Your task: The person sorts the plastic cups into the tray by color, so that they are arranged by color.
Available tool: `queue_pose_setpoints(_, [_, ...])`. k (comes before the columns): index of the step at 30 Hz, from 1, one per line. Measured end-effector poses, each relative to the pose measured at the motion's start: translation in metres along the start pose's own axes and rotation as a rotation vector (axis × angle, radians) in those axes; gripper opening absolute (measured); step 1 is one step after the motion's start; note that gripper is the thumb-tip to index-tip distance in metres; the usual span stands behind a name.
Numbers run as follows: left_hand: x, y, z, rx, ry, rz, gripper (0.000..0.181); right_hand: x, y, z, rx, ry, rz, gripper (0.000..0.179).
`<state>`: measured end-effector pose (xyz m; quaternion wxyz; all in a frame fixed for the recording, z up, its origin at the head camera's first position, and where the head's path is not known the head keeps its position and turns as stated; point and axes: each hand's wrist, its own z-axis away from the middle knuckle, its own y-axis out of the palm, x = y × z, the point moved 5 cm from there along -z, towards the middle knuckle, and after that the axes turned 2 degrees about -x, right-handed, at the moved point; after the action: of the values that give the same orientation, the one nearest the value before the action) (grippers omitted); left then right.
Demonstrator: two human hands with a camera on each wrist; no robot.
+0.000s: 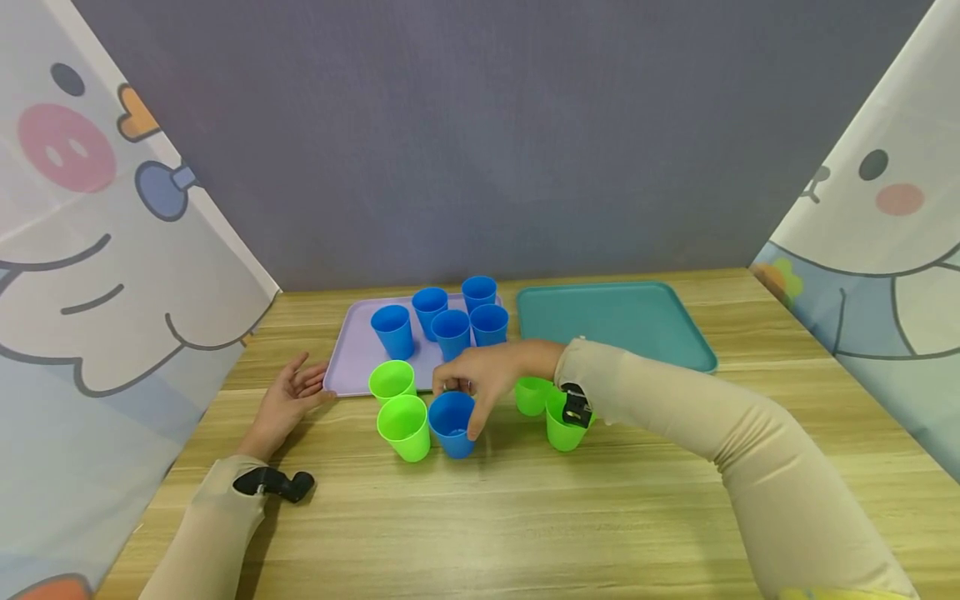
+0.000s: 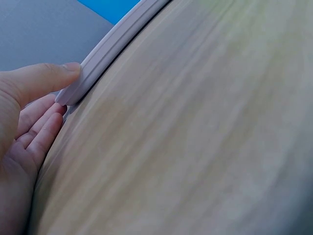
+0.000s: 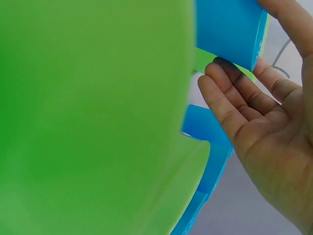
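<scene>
My right hand (image 1: 483, 371) reaches across to a blue cup (image 1: 452, 429) standing on the table. Its thumb and forefinger hold this cup near the rim; the other fingers curve loosely in the right wrist view. Two green cups (image 1: 405, 429) are just left of that blue cup. On the lilac tray (image 1: 348, 354) stand several blue cups (image 1: 393, 332). At the tray's near left corner, my left hand (image 1: 288, 396) pinches the rim, thumb on top and fingertips under the corner in the left wrist view.
Two more green cups (image 1: 564, 429) are below the right forearm, partly hidden by the wrist and its camera. A teal tray (image 1: 615, 317) lies at the back right with no cups on it. A grey panel (image 1: 510, 150) rises behind the wooden table (image 1: 360, 525).
</scene>
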<state>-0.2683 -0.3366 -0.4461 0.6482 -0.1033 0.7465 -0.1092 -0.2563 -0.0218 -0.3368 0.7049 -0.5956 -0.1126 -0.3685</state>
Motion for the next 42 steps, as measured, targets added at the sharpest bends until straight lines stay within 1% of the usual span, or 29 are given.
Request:
queue_pose_setpoints(4, [0.000, 0.000, 0.000, -0.003, 0.006, 0.000, 0.091, 0.004, -0.006, 0.002, -0.023, -0.028, 0.026, 0.053])
queue_pose_setpoints(10, [0.000, 0.000, -0.001, 0.003, 0.000, 0.000, 0.092, 0.008, -0.017, 0.004, -0.041, -0.026, 0.068, 0.053])
queue_pose_setpoints(16, [0.001, 0.000, 0.000, -0.002, 0.001, 0.005, 0.092, 0.007, -0.028, 0.001, -0.081, -0.044, 0.112, 0.052])
queue_pose_setpoints(23, [0.003, 0.001, 0.000, 0.002, -0.004, 0.011, 0.092, 0.002, -0.034, -0.001, -0.088, 0.011, 0.124, 0.054])
queue_pose_setpoints(30, [0.000, 0.000, 0.000, -0.001, -0.002, 0.002, 0.092, 0.001, -0.048, -0.004, -0.143, 0.021, 0.138, 0.053])
queue_pose_setpoints(36, [0.000, 0.002, -0.001, 0.003, -0.021, -0.011, 0.092, -0.005, -0.058, -0.006, -0.174, 0.074, 0.147, 0.057])
queue_pose_setpoints(42, [0.001, 0.002, -0.001, 0.005, -0.003, -0.003, 0.092, -0.013, -0.068, -0.007, -0.213, 0.094, 0.154, 0.059])
